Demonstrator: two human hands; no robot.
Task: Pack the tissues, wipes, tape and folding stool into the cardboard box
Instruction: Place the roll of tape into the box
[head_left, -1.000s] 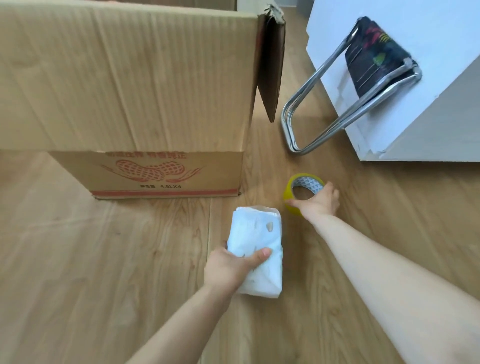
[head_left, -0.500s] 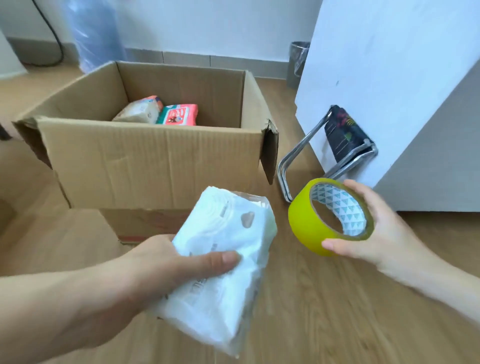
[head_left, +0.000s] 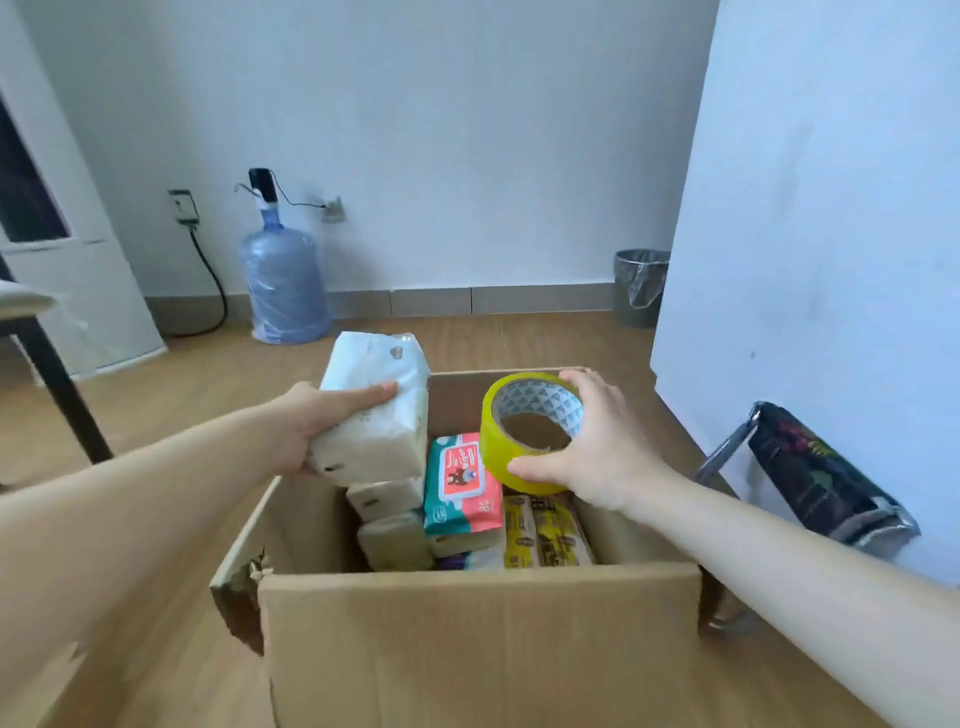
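Observation:
The open cardboard box (head_left: 467, 639) stands on the wood floor right in front of me. Over its left half my left hand (head_left: 311, 423) grips a white tissue pack (head_left: 376, 410). My right hand (head_left: 597, 447) holds a yellow tape roll (head_left: 519, 431) over the box's right half. Inside lie a red and teal wipes pack (head_left: 462, 483), beige tissue packs (head_left: 389, 519) and a yellow printed pack (head_left: 545, 530). The folding stool (head_left: 815, 473), dark fabric on a chrome frame, leans folded against the white cabinet to the right of the box.
A white cabinet (head_left: 810, 260) rises close on the right. A blue water bottle (head_left: 283, 280) and a grey waste bin (head_left: 639, 286) stand by the far wall. A dark table leg (head_left: 57, 384) is at the left.
Both hands lifted the tissue pack and the tape roll off the floor and carried them forward until they hang over the open box. My view rose to look into the box.

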